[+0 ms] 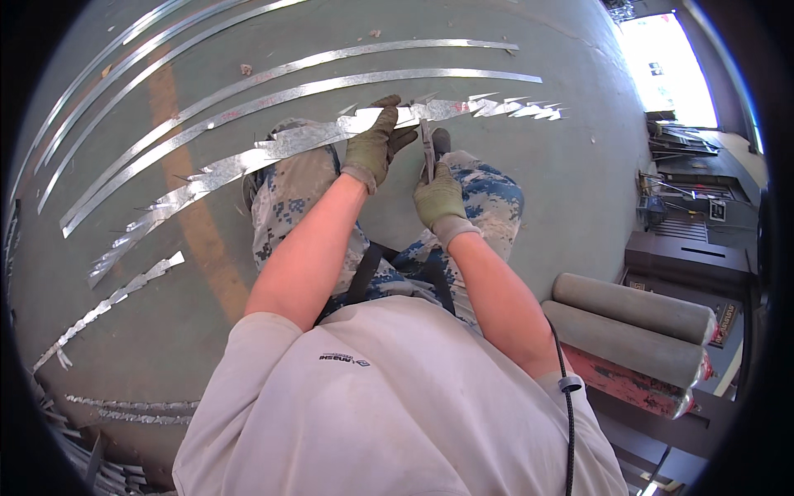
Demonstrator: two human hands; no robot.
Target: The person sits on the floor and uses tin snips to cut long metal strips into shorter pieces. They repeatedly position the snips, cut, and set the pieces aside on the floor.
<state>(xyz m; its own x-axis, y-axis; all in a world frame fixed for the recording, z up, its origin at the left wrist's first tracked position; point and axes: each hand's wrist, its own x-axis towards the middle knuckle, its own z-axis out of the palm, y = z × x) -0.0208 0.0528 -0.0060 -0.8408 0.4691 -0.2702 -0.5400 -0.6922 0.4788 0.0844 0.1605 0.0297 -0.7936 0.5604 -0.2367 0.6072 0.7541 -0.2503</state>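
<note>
A long shiny metal strip (231,169) runs across in front of my knees, its edge cut into pointed tabs that stick up or bend out. My left hand (372,150), in an olive-green glove, grips this strip near its middle, the fingers over its far edge and the thumb on the near side. In my right hand (440,198), gloved the same way, is a grey pliers-like hand tool (428,142). The tool points away from me, with its tip at the near edge of the strip, just right of my left hand. Whether its jaws bite the metal cannot be seen.
Several plain metal strips (331,86) lie on the green floor beyond. A shorter notched strip (116,298) lies at left, with more metal pieces (124,475) at lower left. Two grey cylinders (628,343) and a red one (616,382) lie at right, near dark metal panels (686,252).
</note>
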